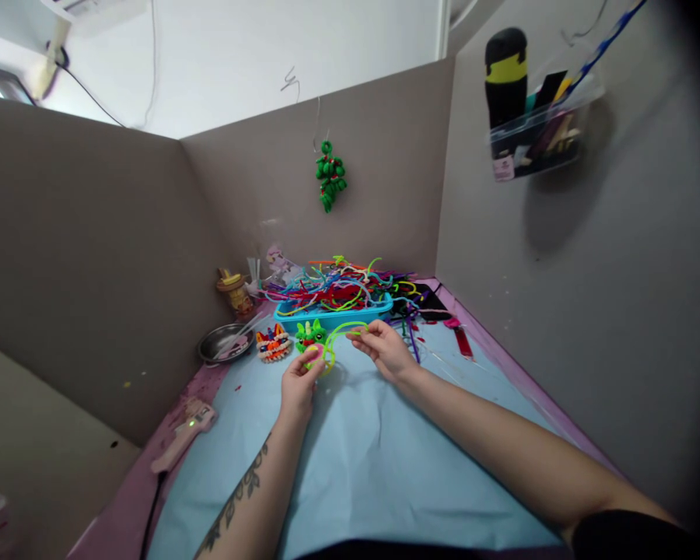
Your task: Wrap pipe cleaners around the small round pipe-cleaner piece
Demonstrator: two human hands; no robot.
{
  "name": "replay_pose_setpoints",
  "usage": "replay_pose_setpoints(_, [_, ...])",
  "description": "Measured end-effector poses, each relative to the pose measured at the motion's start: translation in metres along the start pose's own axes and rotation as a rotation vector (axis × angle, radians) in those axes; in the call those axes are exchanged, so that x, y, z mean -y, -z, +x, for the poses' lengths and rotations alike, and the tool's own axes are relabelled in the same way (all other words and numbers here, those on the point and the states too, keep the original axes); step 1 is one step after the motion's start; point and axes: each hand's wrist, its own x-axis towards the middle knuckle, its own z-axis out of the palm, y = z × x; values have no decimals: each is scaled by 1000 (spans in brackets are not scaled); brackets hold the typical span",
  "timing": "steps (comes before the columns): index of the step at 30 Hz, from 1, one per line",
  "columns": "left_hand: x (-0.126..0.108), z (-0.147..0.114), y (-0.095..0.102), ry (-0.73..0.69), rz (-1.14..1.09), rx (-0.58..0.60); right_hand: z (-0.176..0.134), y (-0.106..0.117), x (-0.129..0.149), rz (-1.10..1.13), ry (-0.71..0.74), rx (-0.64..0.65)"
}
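Observation:
My left hand [299,383] is closed in a pinch on a small pink piece [316,355] with yellow-green pipe cleaner looped around it. From there a lime-green pipe cleaner [344,327] arcs across to my right hand [390,351], whose thumb and fingers pinch its far end. Just beyond my left hand sits a green pipe-cleaner animal head [310,333] with pointed ears. Beside it on the left is an orange, white and blue pipe-cleaner figure [274,344]. How the pink piece joins the pipe cleaner is too small to make out.
A blue tray [332,320] heaped with coloured pipe cleaners [350,289] stands at the back. Leftward are a metal bowl [226,343] and a glue gun [185,435] with its cord. Grey partitions [379,179] enclose the blue-covered table [379,467]. A clear bin [537,144] hangs right.

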Motion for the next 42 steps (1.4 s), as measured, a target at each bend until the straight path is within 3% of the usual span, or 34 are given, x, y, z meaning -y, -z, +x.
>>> replay_pose_setpoints(3, [-1,-1,-1,-5,-10,-20,-2,-2,-3,-22,42,0])
replay_pose_setpoints(9, [-5,-4,-3,14,-45,-65,-2,0,-12,-291,209,48])
replay_pose_setpoints(16, [-2,-1,-2,24,-85,-107,-9,-1,-14,-324,223,152])
replay_pose_setpoints(23, [-2,-2,-1,86,-94,-3,-14,-4,-13,-357,113,225])
replay_pose_setpoints(28, [0,-4,-2,108,-98,90,-10,0,-12,-249,27,87])
replay_pose_setpoints(31, [2,-4,-3,100,-99,126,-10,-2,-11,-218,-54,72])
replay_pose_setpoints(35, [2,-3,-2,96,-114,123,-12,-6,-11,-261,-130,73])
replay_pose_setpoints(42, [1,-5,-2,106,-142,175,-8,1,-13,-337,-161,-40])
